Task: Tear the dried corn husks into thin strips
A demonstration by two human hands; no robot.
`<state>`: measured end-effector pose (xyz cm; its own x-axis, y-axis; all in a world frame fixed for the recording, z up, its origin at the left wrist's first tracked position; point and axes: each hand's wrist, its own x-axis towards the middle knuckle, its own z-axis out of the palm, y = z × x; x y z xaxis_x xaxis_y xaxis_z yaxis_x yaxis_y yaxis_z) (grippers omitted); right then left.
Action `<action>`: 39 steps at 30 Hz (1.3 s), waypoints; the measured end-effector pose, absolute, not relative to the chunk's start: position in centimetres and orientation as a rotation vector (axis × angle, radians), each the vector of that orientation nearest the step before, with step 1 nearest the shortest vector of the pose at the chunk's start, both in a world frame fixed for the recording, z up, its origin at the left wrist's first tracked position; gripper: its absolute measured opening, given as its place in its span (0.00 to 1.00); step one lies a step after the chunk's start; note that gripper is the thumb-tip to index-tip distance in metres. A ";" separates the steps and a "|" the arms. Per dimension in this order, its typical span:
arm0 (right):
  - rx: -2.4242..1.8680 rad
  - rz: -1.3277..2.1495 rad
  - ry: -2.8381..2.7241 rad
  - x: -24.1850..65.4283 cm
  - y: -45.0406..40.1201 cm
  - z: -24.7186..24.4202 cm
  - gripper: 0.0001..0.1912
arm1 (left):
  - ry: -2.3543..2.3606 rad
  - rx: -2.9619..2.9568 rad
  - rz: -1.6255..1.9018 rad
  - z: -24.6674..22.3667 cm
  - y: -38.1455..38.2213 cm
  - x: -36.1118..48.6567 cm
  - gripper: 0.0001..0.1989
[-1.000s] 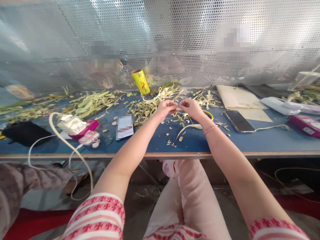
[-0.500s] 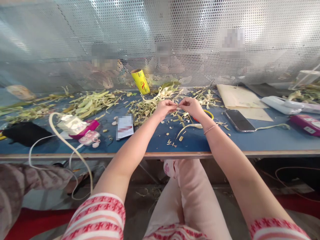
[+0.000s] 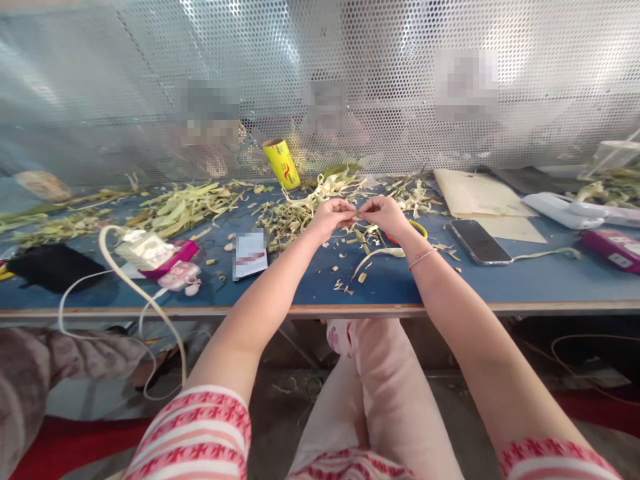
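Observation:
Over the middle of the blue table (image 3: 310,287), my left hand (image 3: 331,219) and my right hand (image 3: 384,215) meet fingertip to fingertip. Both are closed in a pinch on something small and pale between them, too small to name. Beneath and behind the hands lies a pile of dried, pale green plant strips (image 3: 283,223). A long curled plant strip (image 3: 377,253) and small pale bits (image 3: 363,277) lie nearer the front edge. Partly hidden behind my right wrist are the red and yellow handles of what look like scissors (image 3: 420,229).
A yellow tube (image 3: 281,163) leans near the perforated metal screen (image 3: 380,40). To the right lie a phone (image 3: 480,241) and beige paper (image 3: 483,193). On the left are a card (image 3: 250,253), a black pouch (image 3: 55,267) and a looping white cable (image 3: 135,283). A person's leg (image 3: 90,353) shows at left.
My hands stay almost in the same place, still pinched together. Only the fingertips and the small pale thing between them have shifted slightly.

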<state>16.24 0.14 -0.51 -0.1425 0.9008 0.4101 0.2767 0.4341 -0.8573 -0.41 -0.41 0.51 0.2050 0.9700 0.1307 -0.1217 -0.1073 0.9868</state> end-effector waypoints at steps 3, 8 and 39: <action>-0.992 0.779 -1.672 16.1 -0.1 -0.3 0.14 | 0.912 1.317 1.194 0.5 -0.4 -0.4 0.11; -0.965 0.868 -1.628 15.9 -0.3 -0.1 0.13 | 0.884 1.338 1.219 0.1 0.0 -0.4 0.12; -1.004 0.769 -1.663 15.9 -0.6 0.2 0.12 | 0.843 1.294 1.209 0.2 -0.2 -0.2 0.10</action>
<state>15.90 -0.61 0.17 -0.1497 0.8919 0.4267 0.2525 0.4517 -0.8557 -0.23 -0.22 0.20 0.2199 0.9616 0.1643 -0.1782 -0.1260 0.9759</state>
